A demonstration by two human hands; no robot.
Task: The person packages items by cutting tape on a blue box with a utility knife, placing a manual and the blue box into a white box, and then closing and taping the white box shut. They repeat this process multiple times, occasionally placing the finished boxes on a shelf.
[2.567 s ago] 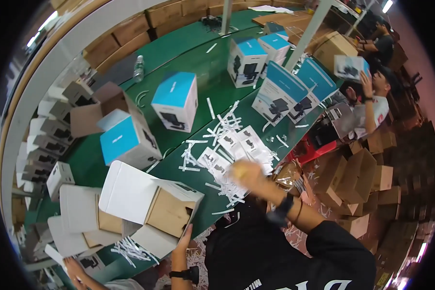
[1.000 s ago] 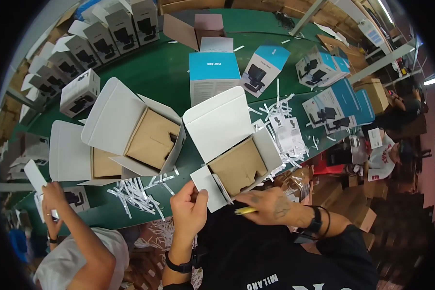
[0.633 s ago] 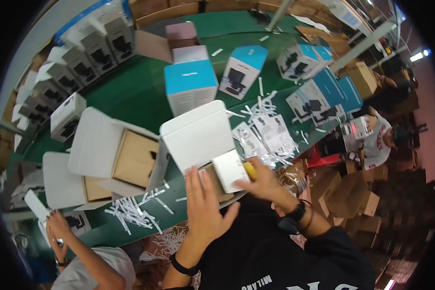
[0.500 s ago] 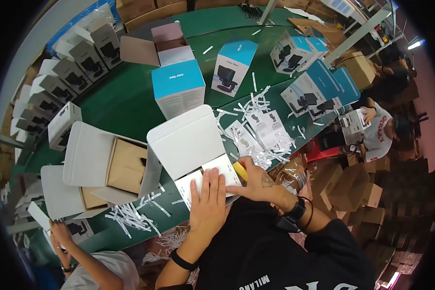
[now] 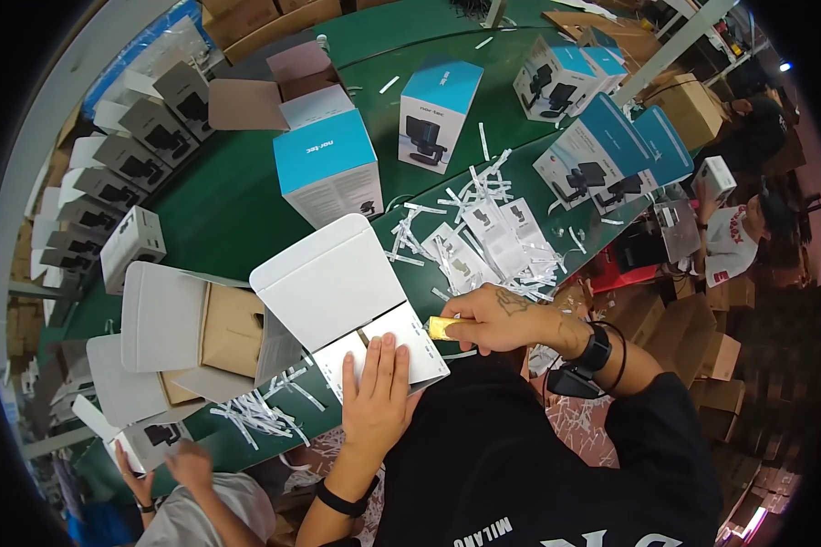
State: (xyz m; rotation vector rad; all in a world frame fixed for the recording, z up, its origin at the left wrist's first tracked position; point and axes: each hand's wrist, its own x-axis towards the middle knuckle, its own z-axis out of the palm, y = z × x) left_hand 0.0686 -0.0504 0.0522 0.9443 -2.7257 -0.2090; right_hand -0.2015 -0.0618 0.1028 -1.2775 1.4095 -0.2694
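A white carton [image 5: 330, 278] stands in front of me with its large lid flap raised away from me. Its two smaller top flaps are folded inward, with a narrow gap between them. My left hand [image 5: 377, 392] lies flat on these flaps, fingers stretched out. At the carton's right edge, my right hand [image 5: 494, 319] is closed around a yellow tool that looks like a box cutter [image 5: 449, 328]. The tool's tip points at the carton's side; whether it touches is too small to tell.
Two open cartons [image 5: 164, 314] with brown inserts stand to the left. White paper strips [image 5: 260, 410] and printed leaflets [image 5: 497, 237] lie on the green table [image 5: 219, 196]. Blue-topped boxes [image 5: 327, 150] stand farther back. Co-workers handle boxes at lower left [image 5: 192, 465] and far right [image 5: 730, 237].
My right hand has drawn a little right and turned, bringing the yellow tool level beside the carton. Its thumb has left the flaps. My left hand and the carton have shifted slightly left.
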